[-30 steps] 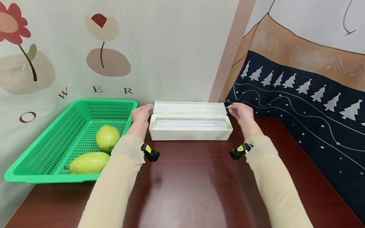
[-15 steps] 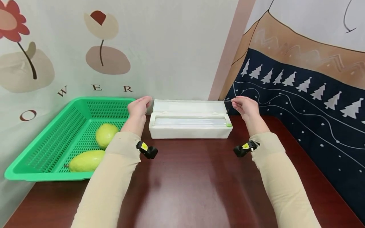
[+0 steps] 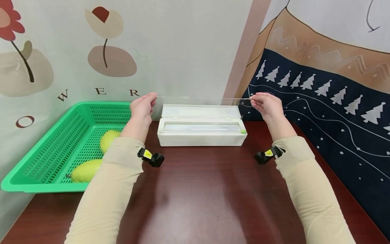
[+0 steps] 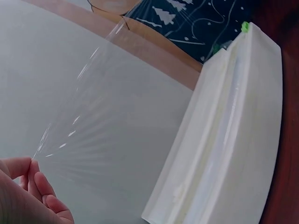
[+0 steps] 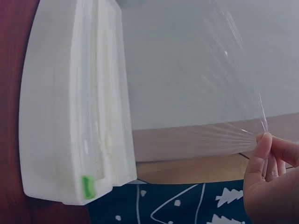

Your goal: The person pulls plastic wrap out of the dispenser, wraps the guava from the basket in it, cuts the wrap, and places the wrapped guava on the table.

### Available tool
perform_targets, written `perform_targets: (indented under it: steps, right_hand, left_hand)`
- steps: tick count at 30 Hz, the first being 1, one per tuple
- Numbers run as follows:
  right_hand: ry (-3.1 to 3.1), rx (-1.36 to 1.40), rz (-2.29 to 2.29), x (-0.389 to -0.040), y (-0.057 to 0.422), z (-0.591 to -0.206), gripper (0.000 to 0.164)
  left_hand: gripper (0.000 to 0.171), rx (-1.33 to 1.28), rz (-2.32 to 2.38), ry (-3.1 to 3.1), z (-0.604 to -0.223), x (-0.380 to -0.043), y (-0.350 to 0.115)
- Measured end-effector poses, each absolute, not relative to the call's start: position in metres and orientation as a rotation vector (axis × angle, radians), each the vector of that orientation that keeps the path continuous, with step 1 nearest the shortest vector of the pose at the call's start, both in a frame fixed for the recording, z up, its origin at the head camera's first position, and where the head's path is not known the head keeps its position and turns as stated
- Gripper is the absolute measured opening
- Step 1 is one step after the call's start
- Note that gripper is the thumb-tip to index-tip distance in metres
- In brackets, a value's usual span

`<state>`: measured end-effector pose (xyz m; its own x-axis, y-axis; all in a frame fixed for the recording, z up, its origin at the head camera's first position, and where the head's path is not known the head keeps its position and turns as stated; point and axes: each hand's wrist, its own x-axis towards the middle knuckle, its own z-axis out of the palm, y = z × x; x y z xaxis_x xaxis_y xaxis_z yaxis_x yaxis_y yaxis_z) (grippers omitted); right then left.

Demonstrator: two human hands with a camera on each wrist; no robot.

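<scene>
A clear sheet of plastic wrap (image 4: 79, 126) stretches up out of a white wrap dispenser box (image 3: 202, 139), whose lid (image 3: 200, 111) stands raised at the back. Between finger and thumb, my left hand (image 3: 142, 107) pinches one corner of the wrap, above and left of the box. The other corner is pinched by my right hand (image 3: 268, 105), above and right of it. Creases fan out from both pinched corners in the wrist views. A small green slider (image 5: 88, 187) sits at the right end of the box.
A green plastic basket (image 3: 51, 188) stands at the left on the dark red-brown table (image 3: 198, 189). It holds a round green fruit (image 3: 108, 139) and a long yellow-green fruit (image 3: 86, 171), both partly behind the left sleeve. Printed cloth (image 3: 189, 47) hangs behind the box.
Both hands have risen and moved slightly apart, drawing the wrap higher above the box. The box and basket stay in place on the table.
</scene>
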<state>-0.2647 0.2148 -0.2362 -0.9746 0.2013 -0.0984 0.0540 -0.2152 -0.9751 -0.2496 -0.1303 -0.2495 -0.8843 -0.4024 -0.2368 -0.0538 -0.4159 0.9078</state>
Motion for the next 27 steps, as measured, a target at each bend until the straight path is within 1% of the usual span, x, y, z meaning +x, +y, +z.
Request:
perform_targets:
  steps: [5, 12, 17, 21, 24, 27]
  right_hand:
    - [-1.885, -0.267, 2.375, -0.261, 0.215, -0.23, 0.011]
    - [-1.841, -0.215, 2.41, -0.255, 0.216, -0.221, 0.012]
    - [-1.8, -0.184, 2.426, -0.254, 0.217, -0.214, 0.011]
    - [-1.757, -0.156, 2.453, -0.252, 0.218, -0.21, 0.011]
    - [-1.736, -0.145, 2.464, -0.249, 0.22, -0.206, 0.01]
    - [-1.723, -0.133, 2.467, -0.246, 0.222, -0.201, 0.008]
  left_hand:
    - [0.01, 0.62, -2.415, -1.534, -0.241, -0.247, -0.132]
    - [0.003, 0.585, -2.458, -1.507, -0.231, -0.241, -0.134]
    - [0.006, 0.534, -2.507, -1.462, -0.223, -0.238, -0.135]
    - [0.014, 0.497, -2.53, -1.438, -0.218, -0.235, -0.134]
    - [0.014, 0.467, -2.544, -1.427, -0.214, -0.232, -0.133]
    - [0.01, 0.429, -2.575, -1.399, -0.208, -0.229, -0.132]
